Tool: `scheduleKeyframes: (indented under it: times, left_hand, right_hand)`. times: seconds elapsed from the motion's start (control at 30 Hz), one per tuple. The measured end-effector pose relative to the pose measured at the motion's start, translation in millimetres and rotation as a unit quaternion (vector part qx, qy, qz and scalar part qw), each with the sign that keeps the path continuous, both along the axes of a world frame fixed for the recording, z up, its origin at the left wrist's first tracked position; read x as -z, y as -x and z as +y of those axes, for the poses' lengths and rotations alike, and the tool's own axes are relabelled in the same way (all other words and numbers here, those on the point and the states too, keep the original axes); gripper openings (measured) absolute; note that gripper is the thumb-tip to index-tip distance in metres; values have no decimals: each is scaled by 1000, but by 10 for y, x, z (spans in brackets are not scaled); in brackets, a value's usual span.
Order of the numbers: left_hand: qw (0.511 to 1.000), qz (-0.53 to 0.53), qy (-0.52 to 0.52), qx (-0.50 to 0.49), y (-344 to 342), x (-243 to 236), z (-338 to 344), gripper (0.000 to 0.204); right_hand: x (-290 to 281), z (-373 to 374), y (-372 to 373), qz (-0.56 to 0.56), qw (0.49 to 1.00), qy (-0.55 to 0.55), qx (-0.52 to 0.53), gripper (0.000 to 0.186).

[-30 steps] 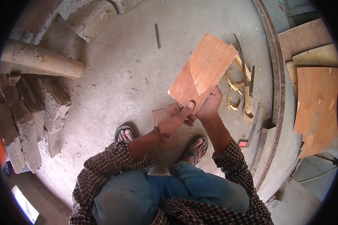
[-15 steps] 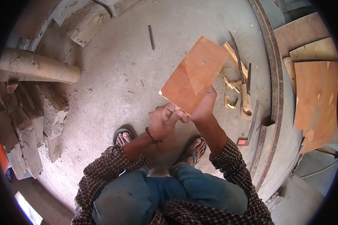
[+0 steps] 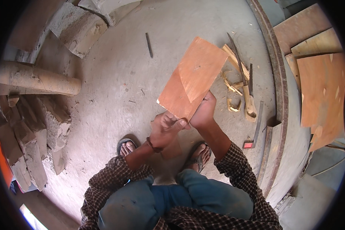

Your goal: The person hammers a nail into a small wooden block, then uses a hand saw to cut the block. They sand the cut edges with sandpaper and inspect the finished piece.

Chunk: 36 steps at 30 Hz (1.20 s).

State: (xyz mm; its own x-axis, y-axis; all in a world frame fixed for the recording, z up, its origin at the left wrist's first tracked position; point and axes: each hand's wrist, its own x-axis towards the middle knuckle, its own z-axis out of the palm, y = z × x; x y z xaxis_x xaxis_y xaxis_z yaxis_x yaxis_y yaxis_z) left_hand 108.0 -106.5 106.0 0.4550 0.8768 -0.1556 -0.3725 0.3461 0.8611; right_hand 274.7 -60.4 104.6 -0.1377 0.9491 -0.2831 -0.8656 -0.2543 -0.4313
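Observation:
A reddish-brown rectangular plywood piece (image 3: 193, 74) is held up, tilted, above the floor between my knees and the tools. My left hand (image 3: 166, 128) pinches its near edge, the thumb at the lower corner. Around the lower right edge is my right hand (image 3: 204, 109), its fingers mostly hidden behind the panel. Below my hands, partly covered by the left one, another flat brownish piece (image 3: 171, 150) lies on the floor between my feet. To the right of the panel lie a wooden-handled saw (image 3: 239, 57) and a second wooden-handled tool (image 3: 250, 109).
Pale wood offcuts (image 3: 232, 86) lie near the saw. A red-ended metal bar (image 3: 249, 145) rests farther right, before a long rusty metal rail (image 3: 278, 65). A dark thin bar (image 3: 148, 45) is at far centre. Plywood sheets (image 3: 322, 96) stand right; wooden blocks (image 3: 30, 138) and a pipe (image 3: 42, 78) left.
The plywood piece and both hands have shifted slightly left in the picture, with the view itself moving a little. The grip on the panel looks the same.

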Motion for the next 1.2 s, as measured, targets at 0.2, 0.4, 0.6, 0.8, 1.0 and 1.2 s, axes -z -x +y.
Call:
scheduleKeyframes:
  times: [0.2, 0.4, 0.6, 0.8, 1.0, 1.2]
  left_hand:
    - [999, 5, 20, 25, 178, 148, 0, 30]
    - [973, 187, -45, -125, 352, 285, 10, 49]
    - [953, 253, -163, -25, 342, 5, 326, 40]
    - [945, 303, -120, -19, 286, -49, 452, 18]
    - [975, 196, -101, -6, 455, 228, 518, 25]
    - [982, 98, -101, -125, 426, 106, 734, 26]
  right_hand:
    - [-220, 113, 235, -189, 979, -8, 77, 33]
    - [-372, 180, 96, -562, 823, -18, 78, 38]
    - [-332, 133, 205, -662, 737, -72, 117, 43]
    - [-460, 64, 245, -731, 668, -87, 110, 46]
    - [-447, 9, 325, -771, 608, -143, 125, 47]
    - [-367, -56, 342, -803, 555, -185, 110, 44]
